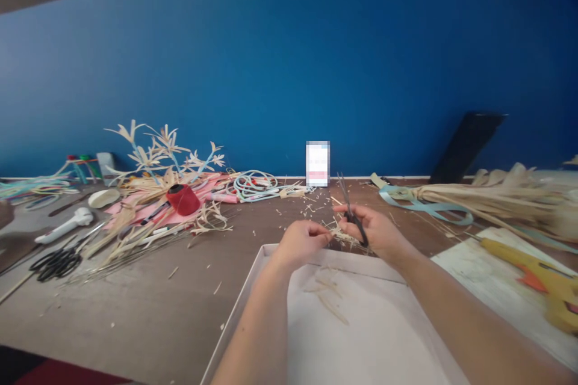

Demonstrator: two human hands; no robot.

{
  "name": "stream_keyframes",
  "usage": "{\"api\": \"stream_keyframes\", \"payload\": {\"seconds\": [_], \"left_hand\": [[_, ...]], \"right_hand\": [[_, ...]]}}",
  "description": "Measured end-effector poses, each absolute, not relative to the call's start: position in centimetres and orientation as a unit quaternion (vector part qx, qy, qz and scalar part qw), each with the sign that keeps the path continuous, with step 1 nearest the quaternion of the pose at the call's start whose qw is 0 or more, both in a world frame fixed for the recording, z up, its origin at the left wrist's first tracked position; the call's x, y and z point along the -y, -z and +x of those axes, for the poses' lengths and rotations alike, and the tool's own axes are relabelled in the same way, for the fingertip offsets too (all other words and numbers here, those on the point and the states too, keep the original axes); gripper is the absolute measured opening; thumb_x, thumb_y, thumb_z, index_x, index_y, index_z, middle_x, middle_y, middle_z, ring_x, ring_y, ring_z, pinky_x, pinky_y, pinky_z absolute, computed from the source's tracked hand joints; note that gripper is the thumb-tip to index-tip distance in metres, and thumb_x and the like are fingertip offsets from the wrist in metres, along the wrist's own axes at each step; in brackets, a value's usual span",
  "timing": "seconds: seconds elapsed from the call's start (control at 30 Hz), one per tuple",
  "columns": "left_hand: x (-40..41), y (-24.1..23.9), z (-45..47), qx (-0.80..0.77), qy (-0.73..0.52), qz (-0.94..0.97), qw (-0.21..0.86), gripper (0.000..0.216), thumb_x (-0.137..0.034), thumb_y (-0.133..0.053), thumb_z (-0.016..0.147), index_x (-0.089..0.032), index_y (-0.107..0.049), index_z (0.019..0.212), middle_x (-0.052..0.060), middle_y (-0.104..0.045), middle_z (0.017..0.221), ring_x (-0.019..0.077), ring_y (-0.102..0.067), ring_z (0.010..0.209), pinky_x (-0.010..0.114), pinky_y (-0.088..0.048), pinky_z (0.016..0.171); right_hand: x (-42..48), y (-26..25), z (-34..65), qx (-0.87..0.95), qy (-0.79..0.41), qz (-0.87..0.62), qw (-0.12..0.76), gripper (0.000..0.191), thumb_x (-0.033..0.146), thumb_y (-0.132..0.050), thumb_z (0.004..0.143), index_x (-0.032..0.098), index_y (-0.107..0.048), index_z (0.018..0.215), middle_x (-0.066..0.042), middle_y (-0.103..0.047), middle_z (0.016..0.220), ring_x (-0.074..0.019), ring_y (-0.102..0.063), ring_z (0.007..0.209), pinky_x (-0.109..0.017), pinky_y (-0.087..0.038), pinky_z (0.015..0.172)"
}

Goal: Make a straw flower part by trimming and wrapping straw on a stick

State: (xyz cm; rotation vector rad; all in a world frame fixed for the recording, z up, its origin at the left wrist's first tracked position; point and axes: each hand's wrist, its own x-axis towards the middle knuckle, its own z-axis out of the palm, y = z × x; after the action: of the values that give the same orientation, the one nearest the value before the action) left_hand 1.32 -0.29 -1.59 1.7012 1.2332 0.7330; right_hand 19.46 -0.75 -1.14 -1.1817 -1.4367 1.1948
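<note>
Right hand (372, 227) is closed around the handles of a pair of dark scissors (359, 227); the scissors' long axis runs away from the person, tips far and leaning slightly left, handles near the palm; whether the blades are parted is too fine to tell.

Left hand (303, 242) lies across from it, fingers curled and tips bunched toward the right hand; cannot tell whether that pinch is fully closed or has a strip in it.

Key relation: the blades stand beyond the left fingertips and a little to their right, so the two do not line up; in my judgement, any cut on something held at the left fingertips would call for the blades to swing left and back toward the person; the right hand, as holder, is the nearer to the scissors.

Pale straw scraps (347, 240) lie between the hands, just past the far edge of the white box (374, 274); a few thin slivers (333, 308) lie inside it, between the forearms.
</note>
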Motion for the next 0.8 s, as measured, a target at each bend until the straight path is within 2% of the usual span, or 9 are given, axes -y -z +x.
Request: {"api": "stream_keyframes", "payload": {"seconds": [0.17, 0.27, 0.43, 0.6, 0.8], "left_hand": [[0.5, 1.3, 1.8, -0.496, -0.319, 0.677, 0.441, 0.019, -0.031, -0.059, 0.066, -0.016, -0.069, 0.074, 0.001, -0.064, 0.067, 0.0111, -0.050, 0.060, 0.022, -0.033, 0.054], [0.4, 1.1, 1.8, -0.513, -0.348, 0.642, 0.452, 0.016, -0.030, -0.060, 0.065, -0.016, -0.067, 0.071, 0.001, -0.061, 0.063, 0.0094, -0.048, 0.055, 0.021, -0.033, 0.051], [0.1, 0.9, 1.5, -0.479, -0.451, 0.538, 0.527, 0.019, -0.031, -0.064, 0.064, -0.013, -0.063, 0.071, -0.003, -0.052, 0.053, 0.0051, -0.040, 0.047, 0.018, -0.031, 0.047], [-0.3, 0.9, 1.6, -0.424, -0.549, 0.446, 0.566, 0.024, -0.028, -0.067, 0.063, -0.013, -0.062, 0.080, -0.001, -0.058, 0.063, 0.0054, -0.048, 0.051, 0.018, -0.039, 0.052], [-0.2, 0.8, 1.8, -0.425, -0.555, 0.428, 0.573, 0.021, -0.022, -0.066, 0.063, -0.013, -0.064, 0.082, 0.002, -0.062, 0.067, 0.0067, -0.053, 0.054, 0.018, -0.044, 0.053]], "right_hand": [[1.1, 0.9, 19.0, 0.585, -0.490, -0.485, 0.427, 0.045, 0.036, -0.068, 0.066, 0.019, -0.059, 0.107, -0.002, -0.060, 0.079, -0.0145, -0.056, 0.071, -0.025, -0.044, 0.062], [1.3, 0.5, 18.8, 0.580, -0.469, -0.513, 0.425, 0.050, 0.040, -0.069, 0.065, 0.020, -0.058, 0.110, -0.003, -0.062, 0.082, -0.0147, -0.056, 0.070, -0.025, -0.044, 0.061], [1.2, 0.9, 18.7, 0.597, -0.489, -0.516, 0.371, 0.058, 0.044, -0.066, 0.067, 0.017, -0.056, 0.118, -0.003, -0.063, 0.072, -0.0158, -0.056, 0.065, -0.026, -0.043, 0.057], [1.5, 1.4, 18.2, 0.637, -0.517, -0.459, 0.341, 0.055, 0.041, -0.068, 0.066, 0.017, -0.059, 0.115, -0.004, -0.065, 0.083, -0.0184, -0.058, 0.075, -0.027, -0.045, 0.066], [1.9, 1.3, 17.8, 0.625, -0.524, -0.468, 0.341, 0.054, 0.043, -0.065, 0.069, 0.017, -0.058, 0.117, 0.000, -0.059, 0.066, -0.0131, -0.051, 0.060, -0.023, -0.038, 0.053]]}}
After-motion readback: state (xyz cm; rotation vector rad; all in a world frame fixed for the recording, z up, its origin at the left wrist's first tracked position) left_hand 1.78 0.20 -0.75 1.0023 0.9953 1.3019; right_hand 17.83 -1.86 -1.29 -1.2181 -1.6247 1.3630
